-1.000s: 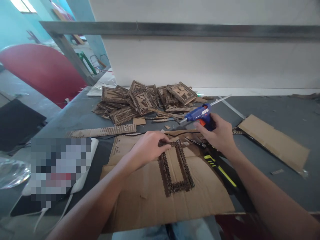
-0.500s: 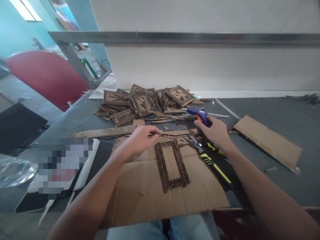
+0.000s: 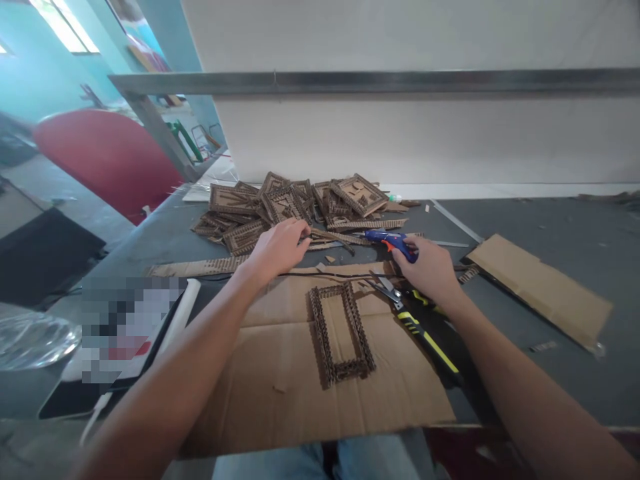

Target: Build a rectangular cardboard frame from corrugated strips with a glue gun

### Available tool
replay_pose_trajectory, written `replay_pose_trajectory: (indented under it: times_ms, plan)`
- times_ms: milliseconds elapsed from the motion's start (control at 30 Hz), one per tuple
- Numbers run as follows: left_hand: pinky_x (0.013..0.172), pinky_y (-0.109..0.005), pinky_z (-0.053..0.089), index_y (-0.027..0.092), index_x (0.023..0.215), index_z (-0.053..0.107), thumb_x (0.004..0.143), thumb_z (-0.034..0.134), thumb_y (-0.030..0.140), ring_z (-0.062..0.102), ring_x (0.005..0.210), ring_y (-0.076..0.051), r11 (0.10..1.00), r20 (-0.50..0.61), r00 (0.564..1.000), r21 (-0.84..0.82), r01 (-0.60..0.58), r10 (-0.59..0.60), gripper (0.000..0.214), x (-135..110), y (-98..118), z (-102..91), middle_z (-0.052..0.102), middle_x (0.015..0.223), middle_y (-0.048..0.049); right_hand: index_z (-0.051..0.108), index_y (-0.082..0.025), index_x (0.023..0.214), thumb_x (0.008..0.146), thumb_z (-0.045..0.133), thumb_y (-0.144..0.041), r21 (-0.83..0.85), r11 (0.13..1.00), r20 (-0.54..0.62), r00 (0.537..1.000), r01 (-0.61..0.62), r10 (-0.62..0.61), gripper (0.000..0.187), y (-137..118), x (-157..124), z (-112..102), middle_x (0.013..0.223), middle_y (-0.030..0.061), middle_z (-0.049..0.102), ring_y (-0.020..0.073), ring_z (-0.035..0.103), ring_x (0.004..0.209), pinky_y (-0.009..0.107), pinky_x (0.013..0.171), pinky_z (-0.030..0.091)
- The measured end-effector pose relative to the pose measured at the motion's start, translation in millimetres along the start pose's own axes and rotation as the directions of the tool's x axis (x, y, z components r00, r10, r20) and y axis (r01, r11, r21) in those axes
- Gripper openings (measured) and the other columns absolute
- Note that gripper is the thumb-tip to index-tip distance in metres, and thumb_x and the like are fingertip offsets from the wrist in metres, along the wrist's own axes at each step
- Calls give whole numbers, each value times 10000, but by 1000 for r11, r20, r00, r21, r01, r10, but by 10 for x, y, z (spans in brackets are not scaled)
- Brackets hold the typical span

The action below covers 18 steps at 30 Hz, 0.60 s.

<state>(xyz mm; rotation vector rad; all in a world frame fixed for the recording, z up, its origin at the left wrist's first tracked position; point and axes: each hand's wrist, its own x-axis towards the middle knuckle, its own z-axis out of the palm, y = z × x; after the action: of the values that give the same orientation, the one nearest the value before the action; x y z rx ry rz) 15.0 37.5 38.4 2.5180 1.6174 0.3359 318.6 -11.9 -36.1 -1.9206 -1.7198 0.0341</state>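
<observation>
My left hand [image 3: 278, 248] reaches forward to the near edge of a pile of cardboard frames [image 3: 290, 207], its fingers curled on a thin cardboard strip [image 3: 330, 237] that sticks out to the right. My right hand [image 3: 430, 270] rests on the table, its fingers closed round the handle of a blue glue gun [image 3: 390, 239] that lies on its side, nozzle to the left. A rectangular corrugated cardboard frame [image 3: 341, 332] lies on a large cardboard sheet [image 3: 280, 387] in front of me, with no hand on it.
Yellow-and-black scissors [image 3: 420, 327] lie right of the frame. A black cord [image 3: 340, 274] runs across the sheet's far edge. A long cardboard strip [image 3: 195, 268] and a flat cardboard piece [image 3: 540, 287] lie on the grey table [image 3: 575, 220]. A white board wall [image 3: 400, 140] stands behind.
My left hand left the frame and moved forward to the pile. My right hand lowered the glue gun from the air onto the table. The view tilted slightly.
</observation>
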Motion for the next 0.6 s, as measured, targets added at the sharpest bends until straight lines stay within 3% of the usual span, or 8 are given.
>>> replay_pose_trajectory:
  times_ms: [133,267,400,600]
  plan:
    - [915,-364,507,181,1116,693,986,472,235,609,1135,-272,991,-38,994,86,-98,102,262,268,126,114,690,1192,-111,685,-156,1107,816,611,-325,19,999,45,998,-35,34,344,-24,-16,-29,1015,127,755,303,712,937,408,819,540]
    - [914,-357,510,184,1107,718,1003,446,185,602,1134,-266,972,-45,979,134,-193,201,291,511,267,256,722,1152,-98,646,-165,1135,822,600,-323,-58,998,95,995,-26,31,354,-98,-55,-80,1096,148,706,317,691,960,402,790,529]
    - [835,-335,517,181,1039,760,998,499,224,666,1046,-270,979,81,987,143,-148,138,268,631,303,358,755,1030,-112,627,-168,1153,852,570,-327,-118,992,117,992,-32,46,345,-169,-86,-130,1152,161,673,324,682,949,409,761,521]
    - [830,-333,512,191,1039,787,978,574,338,699,1019,-279,987,153,977,36,-154,146,266,626,139,315,780,1046,-102,653,-188,1100,853,558,-295,-144,990,64,998,0,9,285,-180,-104,-145,1137,129,670,296,681,915,394,745,521]
